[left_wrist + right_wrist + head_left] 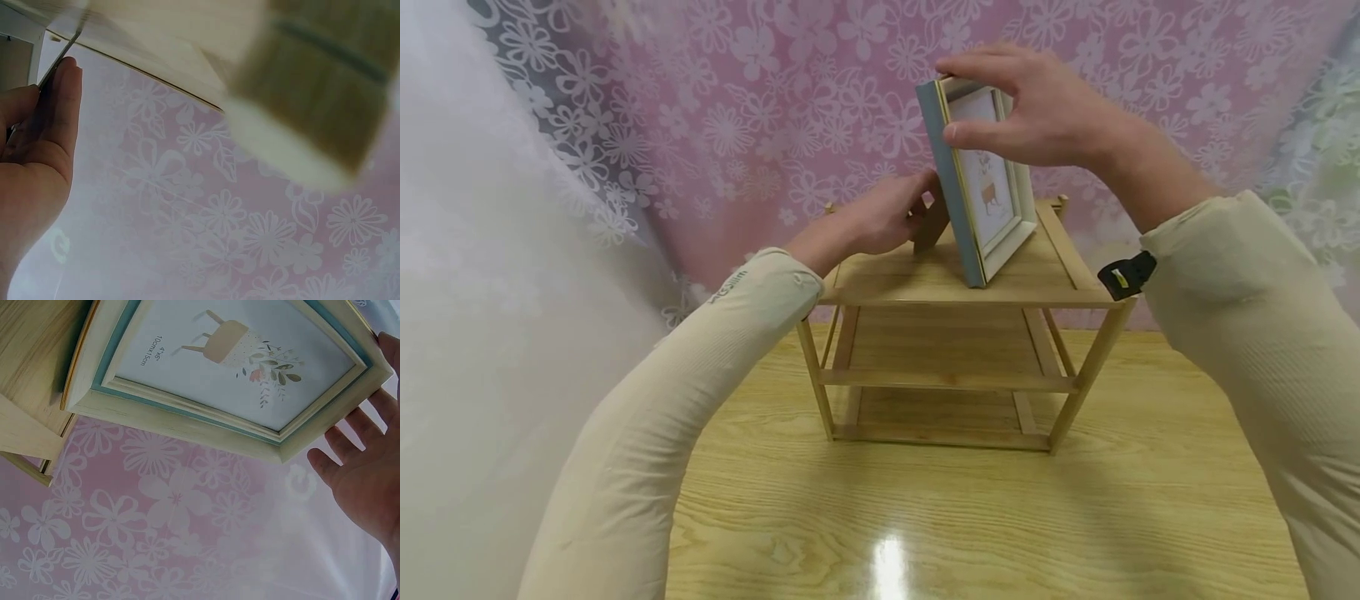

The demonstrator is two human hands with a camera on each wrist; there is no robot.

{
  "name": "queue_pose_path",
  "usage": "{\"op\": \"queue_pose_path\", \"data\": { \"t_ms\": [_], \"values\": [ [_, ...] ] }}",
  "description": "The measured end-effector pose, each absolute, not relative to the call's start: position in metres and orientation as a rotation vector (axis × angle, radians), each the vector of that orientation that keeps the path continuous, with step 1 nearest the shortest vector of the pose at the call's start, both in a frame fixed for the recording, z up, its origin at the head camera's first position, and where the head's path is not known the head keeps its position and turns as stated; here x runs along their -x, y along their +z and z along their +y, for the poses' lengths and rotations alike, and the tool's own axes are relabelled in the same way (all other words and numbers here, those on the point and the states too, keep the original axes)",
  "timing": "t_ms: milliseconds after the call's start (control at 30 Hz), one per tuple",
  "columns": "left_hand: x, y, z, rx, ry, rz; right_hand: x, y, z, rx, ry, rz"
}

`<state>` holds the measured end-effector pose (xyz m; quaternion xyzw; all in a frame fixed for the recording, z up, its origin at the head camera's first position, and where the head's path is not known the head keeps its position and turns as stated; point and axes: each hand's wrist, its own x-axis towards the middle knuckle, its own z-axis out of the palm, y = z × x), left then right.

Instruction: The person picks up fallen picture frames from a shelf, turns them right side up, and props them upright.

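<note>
A picture frame (957, 187) with a blue-grey outer side and cream front stands tilted on the top shelf (880, 279) of a wooden rack. Its print shows a stool with flowers in the right wrist view, inside the cream border (181, 427). My right hand (1037, 108) grips the upper end, thumb at the front side and fingers over the top edge. Behind the frame, my left hand (887, 215) pinches the thin brown back stand (932, 225), which angles out to the shelf. In the left wrist view, thumb and fingers lie on either side of that stand.
The rack has two lower shelves (940, 342) and stands on a wood-grain floor (850, 500). A pink flowered curtain (760, 125) hangs close behind it, with white sheer fabric (550, 333) at the left. A blurred brown block (312, 94) fills the left wrist view's upper right.
</note>
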<state>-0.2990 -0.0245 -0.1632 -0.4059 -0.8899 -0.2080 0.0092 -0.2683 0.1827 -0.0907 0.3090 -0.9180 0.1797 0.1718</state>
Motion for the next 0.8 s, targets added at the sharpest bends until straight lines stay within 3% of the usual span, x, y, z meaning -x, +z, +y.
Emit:
{"op": "queue_pose_path", "data": {
  "t_ms": [800],
  "values": [
    [0.307,-0.166,-0.023,1.228,-0.551,-2.736,0.269,-0.091,0.169,-0.787,0.433,-2.619]
  ]
}}
